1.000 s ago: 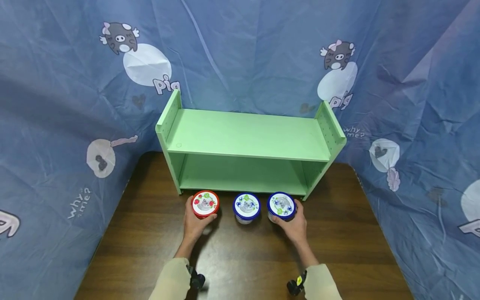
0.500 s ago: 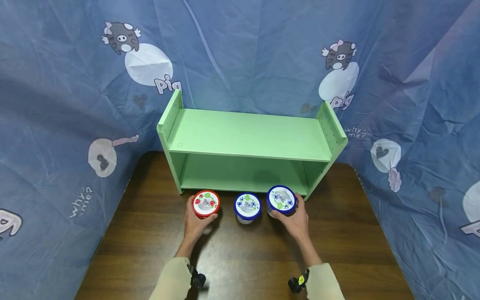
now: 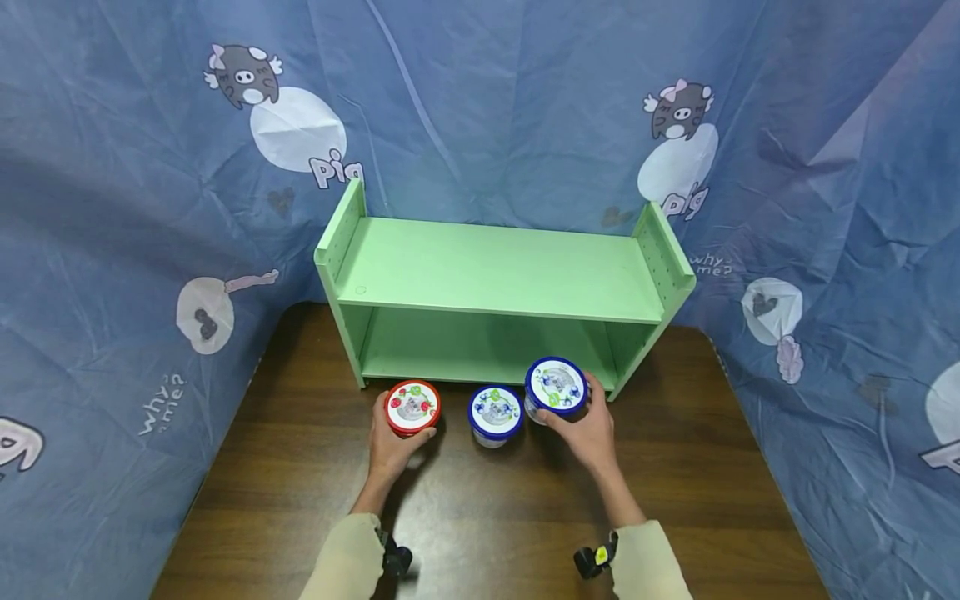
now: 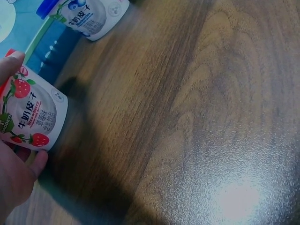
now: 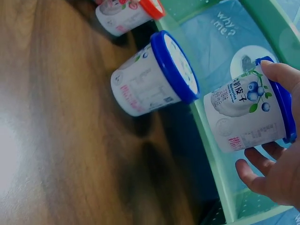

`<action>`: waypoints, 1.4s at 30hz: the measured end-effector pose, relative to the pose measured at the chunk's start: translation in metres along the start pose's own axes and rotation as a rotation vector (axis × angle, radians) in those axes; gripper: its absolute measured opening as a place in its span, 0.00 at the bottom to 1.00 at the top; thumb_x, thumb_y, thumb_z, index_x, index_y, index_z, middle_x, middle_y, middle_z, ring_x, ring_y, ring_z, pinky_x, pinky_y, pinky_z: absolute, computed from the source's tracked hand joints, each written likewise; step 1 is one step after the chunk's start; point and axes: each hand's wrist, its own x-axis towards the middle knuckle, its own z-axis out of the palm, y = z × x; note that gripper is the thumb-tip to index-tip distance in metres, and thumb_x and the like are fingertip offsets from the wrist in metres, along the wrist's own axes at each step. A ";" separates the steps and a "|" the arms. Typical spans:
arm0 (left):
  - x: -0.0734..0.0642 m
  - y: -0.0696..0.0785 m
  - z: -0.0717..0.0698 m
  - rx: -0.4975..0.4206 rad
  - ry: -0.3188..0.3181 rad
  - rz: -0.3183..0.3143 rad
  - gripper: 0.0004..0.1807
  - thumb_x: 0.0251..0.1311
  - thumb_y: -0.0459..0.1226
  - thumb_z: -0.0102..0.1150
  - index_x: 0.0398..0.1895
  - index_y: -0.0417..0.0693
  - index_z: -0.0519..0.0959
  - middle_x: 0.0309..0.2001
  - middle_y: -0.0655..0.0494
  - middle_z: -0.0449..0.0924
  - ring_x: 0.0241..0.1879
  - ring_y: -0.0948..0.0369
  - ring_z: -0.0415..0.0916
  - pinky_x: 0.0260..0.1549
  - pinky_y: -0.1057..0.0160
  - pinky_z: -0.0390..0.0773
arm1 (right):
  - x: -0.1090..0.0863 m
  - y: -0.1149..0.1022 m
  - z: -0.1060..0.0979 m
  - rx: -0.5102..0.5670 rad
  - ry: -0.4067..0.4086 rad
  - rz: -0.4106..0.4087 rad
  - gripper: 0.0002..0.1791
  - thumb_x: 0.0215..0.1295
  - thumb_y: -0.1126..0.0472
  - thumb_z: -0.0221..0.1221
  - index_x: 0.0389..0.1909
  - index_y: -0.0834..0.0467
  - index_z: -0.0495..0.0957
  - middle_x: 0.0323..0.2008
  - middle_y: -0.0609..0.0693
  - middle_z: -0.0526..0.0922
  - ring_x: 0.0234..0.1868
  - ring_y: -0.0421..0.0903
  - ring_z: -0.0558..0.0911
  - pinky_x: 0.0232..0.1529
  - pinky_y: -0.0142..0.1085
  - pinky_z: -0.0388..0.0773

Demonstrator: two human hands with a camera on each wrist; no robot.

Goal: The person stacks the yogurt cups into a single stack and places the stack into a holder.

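My left hand [image 3: 388,450] grips a white yogurt tub with a red lid and strawberry print [image 3: 412,407]; its side shows in the left wrist view, on the wooden table. In my right hand [image 3: 594,435] is a blue-lidded yogurt tub with blueberry print [image 3: 556,385], held up off the table before the shelf's lower level. Thumb and fingers hold it near the lid in the right wrist view. Between the hands, a second blue-lidded tub [image 3: 495,412] stands upright on the table, touched by neither hand.
A green two-level shelf [image 3: 495,267] stands behind the tubs, its lower front edge close to them. The brown wooden table [image 3: 480,525] extends toward me. A blue printed cloth [image 3: 480,108] hangs behind and at both sides.
My right hand has lifted its blue-lidded tub from the table and moved it forward and slightly left. The left hand, the strawberry tub and the middle tub have stayed in place.
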 end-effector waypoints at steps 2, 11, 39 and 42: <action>0.000 0.000 0.000 -0.008 0.000 -0.001 0.61 0.36 0.36 0.81 0.75 0.42 0.55 0.69 0.36 0.67 0.67 0.42 0.67 0.67 0.42 0.66 | 0.000 -0.004 0.001 0.017 -0.004 -0.012 0.59 0.42 0.50 0.79 0.75 0.53 0.56 0.70 0.62 0.70 0.71 0.61 0.70 0.70 0.58 0.66; 0.001 -0.001 0.001 -0.035 -0.008 0.002 0.61 0.37 0.36 0.81 0.76 0.41 0.54 0.71 0.36 0.64 0.69 0.42 0.65 0.69 0.43 0.64 | 0.000 -0.021 0.007 0.033 -0.045 -0.035 0.59 0.44 0.51 0.79 0.76 0.53 0.55 0.68 0.64 0.71 0.69 0.61 0.72 0.68 0.56 0.69; -0.001 -0.001 0.000 -0.026 -0.020 -0.003 0.61 0.39 0.37 0.81 0.76 0.40 0.53 0.71 0.36 0.63 0.69 0.42 0.64 0.68 0.42 0.65 | -0.005 -0.035 0.045 0.043 -0.175 -0.085 0.58 0.45 0.50 0.78 0.75 0.54 0.57 0.67 0.63 0.73 0.68 0.62 0.74 0.67 0.57 0.72; -0.001 -0.002 0.000 -0.021 -0.017 -0.002 0.61 0.39 0.37 0.81 0.76 0.40 0.53 0.72 0.36 0.63 0.69 0.42 0.64 0.69 0.42 0.65 | -0.005 -0.035 0.047 0.036 -0.179 -0.091 0.58 0.45 0.49 0.78 0.75 0.55 0.57 0.67 0.63 0.73 0.67 0.62 0.74 0.66 0.57 0.72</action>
